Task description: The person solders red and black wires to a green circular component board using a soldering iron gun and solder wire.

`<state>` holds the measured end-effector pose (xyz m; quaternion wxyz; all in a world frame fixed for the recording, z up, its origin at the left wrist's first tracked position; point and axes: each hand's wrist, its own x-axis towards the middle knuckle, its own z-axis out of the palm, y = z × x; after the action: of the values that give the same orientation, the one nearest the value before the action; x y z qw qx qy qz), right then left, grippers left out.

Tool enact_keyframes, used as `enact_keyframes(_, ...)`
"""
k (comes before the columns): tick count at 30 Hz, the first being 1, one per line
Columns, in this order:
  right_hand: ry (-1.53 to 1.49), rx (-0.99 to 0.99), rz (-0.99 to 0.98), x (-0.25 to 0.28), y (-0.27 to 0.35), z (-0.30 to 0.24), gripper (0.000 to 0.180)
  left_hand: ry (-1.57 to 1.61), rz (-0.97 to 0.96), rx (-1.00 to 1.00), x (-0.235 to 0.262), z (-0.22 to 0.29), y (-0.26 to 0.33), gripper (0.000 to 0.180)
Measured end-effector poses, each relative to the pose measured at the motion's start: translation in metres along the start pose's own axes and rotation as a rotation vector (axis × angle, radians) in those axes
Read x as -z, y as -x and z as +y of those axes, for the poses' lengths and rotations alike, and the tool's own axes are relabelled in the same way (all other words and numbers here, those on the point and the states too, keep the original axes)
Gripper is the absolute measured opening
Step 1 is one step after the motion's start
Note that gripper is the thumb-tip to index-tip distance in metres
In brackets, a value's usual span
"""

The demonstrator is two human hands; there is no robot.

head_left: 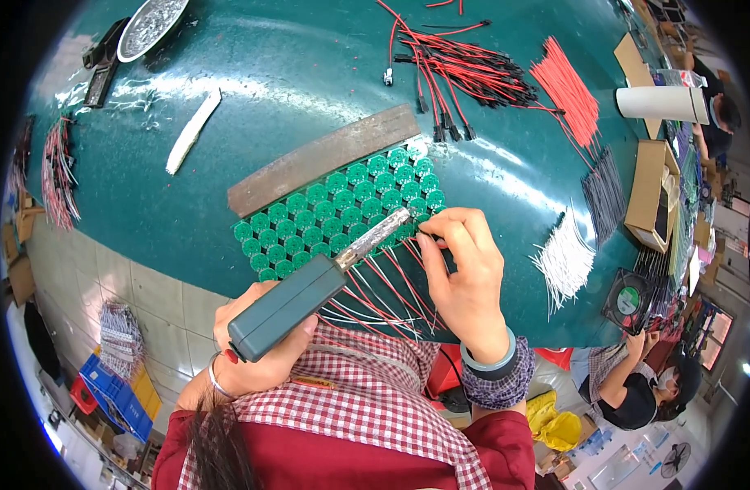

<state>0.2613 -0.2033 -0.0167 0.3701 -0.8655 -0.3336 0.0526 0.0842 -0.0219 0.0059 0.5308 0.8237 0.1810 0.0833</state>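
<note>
My left hand (256, 341) is wrapped round the dark green body of a soldering gun (288, 306). Its metal barrel points up and right, and the tip sits over the right part of a panel of round green circuit boards (310, 214). With thumb and fingers pinched together, my right hand (466, 273) grips a thin wire (442, 243) close to that tip; the wire's end is mostly hidden by the fingers. Several red and white wires (389, 286) hang from the panel's near edge toward me. A flat rusty metal bar (326, 160) lies along the panel's far edge.
Red-black connector leads (473, 69) lie at the back, with bundles of red wires (567, 91), black wires (604, 196) and white wires (564, 260) on the right. A cardboard box (651, 196) and a small fan (628, 299) stand beyond. A metal dish (150, 28) sits far left.
</note>
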Motion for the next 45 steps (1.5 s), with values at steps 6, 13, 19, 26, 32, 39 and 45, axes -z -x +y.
enact_keyframes(6, -0.077, 0.009, -0.031, -0.001, 0.002, 0.005, 0.016, -0.019, 0.002, -0.007, -0.001, -0.004, 0.004, 0.026)
enact_keyframes(13, -0.021, 0.000, 0.042, -0.007, 0.001, 0.005, 0.017, -0.033, -0.056, -0.048, 0.002, 0.001, -0.003, 0.024)
enact_keyframes(19, -0.005, -0.016, 0.036, -0.007, 0.001, 0.002, 0.017, -0.029, -0.071, -0.036, 0.002, 0.002, -0.003, 0.024)
enact_keyframes(26, -0.004, -0.029, 0.033, -0.008, 0.000, 0.002, 0.017, 0.028, -0.081, 0.046, 0.002, 0.003, -0.002, 0.023)
enact_keyframes(32, -0.006, -0.032, 0.027, -0.008, 0.000, 0.001, 0.017, 0.028, -0.068, 0.035, 0.001, 0.000, 0.000, 0.027)
enact_keyframes(39, 0.004, -0.032, 0.025, -0.007, -0.001, 0.000, 0.017, 0.073, 0.045, 0.053, 0.002, -0.006, 0.008, 0.025)
enact_keyframes(45, 0.034, -0.080, -0.070, 0.007, -0.008, -0.004, 0.015, 0.023, 0.020, 0.020, 0.003, -0.010, 0.004, 0.028)
